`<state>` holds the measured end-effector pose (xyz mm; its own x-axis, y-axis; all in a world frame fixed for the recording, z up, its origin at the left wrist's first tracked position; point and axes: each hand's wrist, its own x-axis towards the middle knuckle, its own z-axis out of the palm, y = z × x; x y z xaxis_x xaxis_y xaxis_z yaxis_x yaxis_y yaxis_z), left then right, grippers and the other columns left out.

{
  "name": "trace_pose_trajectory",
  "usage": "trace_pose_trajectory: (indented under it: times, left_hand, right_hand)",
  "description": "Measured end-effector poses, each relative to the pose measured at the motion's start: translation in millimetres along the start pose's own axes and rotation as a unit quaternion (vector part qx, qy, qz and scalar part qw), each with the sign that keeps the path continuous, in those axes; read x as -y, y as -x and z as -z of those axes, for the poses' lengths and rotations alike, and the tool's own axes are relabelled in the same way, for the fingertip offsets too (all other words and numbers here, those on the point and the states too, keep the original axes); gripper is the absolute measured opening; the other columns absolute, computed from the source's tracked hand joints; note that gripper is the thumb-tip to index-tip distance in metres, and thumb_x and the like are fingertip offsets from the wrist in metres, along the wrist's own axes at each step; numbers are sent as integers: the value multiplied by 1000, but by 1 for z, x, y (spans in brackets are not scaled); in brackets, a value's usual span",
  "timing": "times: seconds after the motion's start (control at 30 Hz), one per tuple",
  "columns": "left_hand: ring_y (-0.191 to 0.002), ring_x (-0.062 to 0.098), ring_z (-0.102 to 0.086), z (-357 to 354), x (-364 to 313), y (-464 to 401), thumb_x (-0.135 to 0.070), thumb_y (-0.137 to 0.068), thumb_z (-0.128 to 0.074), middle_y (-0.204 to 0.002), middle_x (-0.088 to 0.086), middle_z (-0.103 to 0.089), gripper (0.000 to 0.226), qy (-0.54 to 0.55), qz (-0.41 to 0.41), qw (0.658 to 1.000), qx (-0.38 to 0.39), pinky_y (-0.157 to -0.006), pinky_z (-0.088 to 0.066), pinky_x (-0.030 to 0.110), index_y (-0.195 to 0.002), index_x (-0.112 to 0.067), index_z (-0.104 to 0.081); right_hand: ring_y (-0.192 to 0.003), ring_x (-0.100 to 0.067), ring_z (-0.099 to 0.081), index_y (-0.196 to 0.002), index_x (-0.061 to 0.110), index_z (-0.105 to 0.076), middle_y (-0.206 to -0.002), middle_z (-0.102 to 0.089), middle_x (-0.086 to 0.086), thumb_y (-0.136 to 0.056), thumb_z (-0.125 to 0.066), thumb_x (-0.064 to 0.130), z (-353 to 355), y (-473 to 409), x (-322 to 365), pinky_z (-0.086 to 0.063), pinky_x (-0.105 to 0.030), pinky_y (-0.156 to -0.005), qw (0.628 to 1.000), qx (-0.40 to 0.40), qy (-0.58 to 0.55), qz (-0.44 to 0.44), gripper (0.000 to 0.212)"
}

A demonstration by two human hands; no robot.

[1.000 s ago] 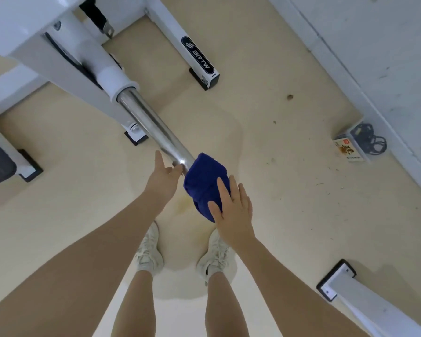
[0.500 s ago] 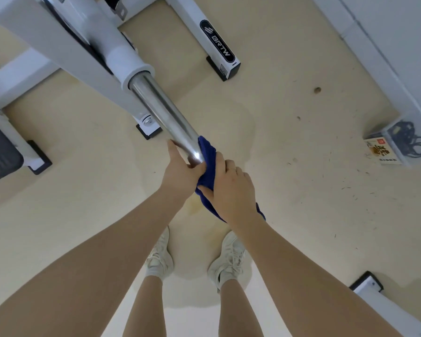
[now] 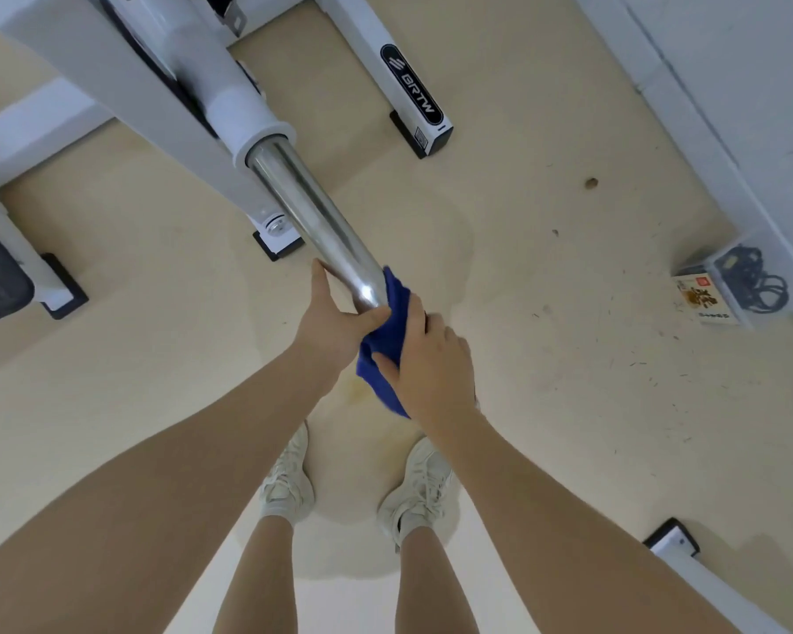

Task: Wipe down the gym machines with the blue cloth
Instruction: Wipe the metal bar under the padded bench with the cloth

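While seen from above, both hands meeting at the near end of the chrome bar (image 3: 314, 221) of the white gym machine (image 3: 111, 80). Left hand (image 3: 335, 327) curled round the bar tip from the left side, thumb lying across the metal and touching the blue cloth (image 3: 388, 345). Right hand (image 3: 431, 363) laid over the cloth, fingers bent around it and pressing it onto the end of the bar; cloth wrapped at the bar end, a loose part hanging down below the right wrist. Bar slanting from a white collar (image 3: 253, 130) at upper left down toward the hands. Below, on the beige floor (image 3: 568, 404), two pale sneakers (image 3: 289, 482) side by side. Machine foot with a black "BRTW" label (image 3: 413, 89) further up. Near the white wall (image 3: 729, 84), at right, a small box (image 3: 701, 297) with black cables (image 3: 751, 281) beside it. Another white foot with black cap (image 3: 674, 539) at lower right.
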<state>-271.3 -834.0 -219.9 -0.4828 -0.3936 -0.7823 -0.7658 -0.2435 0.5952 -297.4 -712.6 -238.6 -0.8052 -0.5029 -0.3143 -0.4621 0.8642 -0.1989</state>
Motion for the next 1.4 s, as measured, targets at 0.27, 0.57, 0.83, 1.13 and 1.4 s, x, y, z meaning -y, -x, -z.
trace_pose_trajectory:
  times: [0.27,0.57,0.83,1.13,1.4]
  left_hand:
    - [-87,13,-63,6,8,-3,-25,-89,-60,-84,-4,-64,85,-11,11,999,47,-81,-49,13,-146,-41,1]
    - [-108,18,-56,34,-13,-26,-31,-94,-47,-121,-4,-56,78,58,-18,998,-14,-102,-41,38,-145,-38,12]
    - [-98,14,-59,51,-30,-43,-27,-96,-44,-99,6,-65,79,31,-69,997,-13,-97,-42,34,-143,-39,18]
    - [-49,3,-31,67,-51,-34,-21,-98,-43,-88,-9,-44,73,-94,-94,990,38,-39,-33,8,-146,-38,9]
    - [-88,-12,-42,86,-49,-40,-35,-100,-32,-111,-28,-41,55,-49,-99,990,92,-77,-28,7,-145,-47,-1]
  right_hand:
    - [-82,-23,-59,-129,10,-42,-99,-57,-3,-77,-64,43,2,15,-31,-37,-25,-64,995,45,-92,7,66]
    - [-77,-21,-54,-123,6,-40,-100,-56,-5,-84,-56,50,5,-16,3,-35,-28,-65,999,33,7,19,60]
    - [-68,-19,-53,-140,19,-29,-93,-54,0,-82,-49,61,3,-33,14,-39,-27,-55,1000,7,-15,20,74]
    - [-53,-21,-54,-125,5,-48,-73,-56,-4,-69,-71,48,6,9,-3,-32,-25,-47,993,72,79,-50,75]
    - [-85,-26,-59,-129,8,-34,-106,-55,-7,-86,-57,48,6,-107,87,-40,-33,-65,1000,3,12,-9,63]
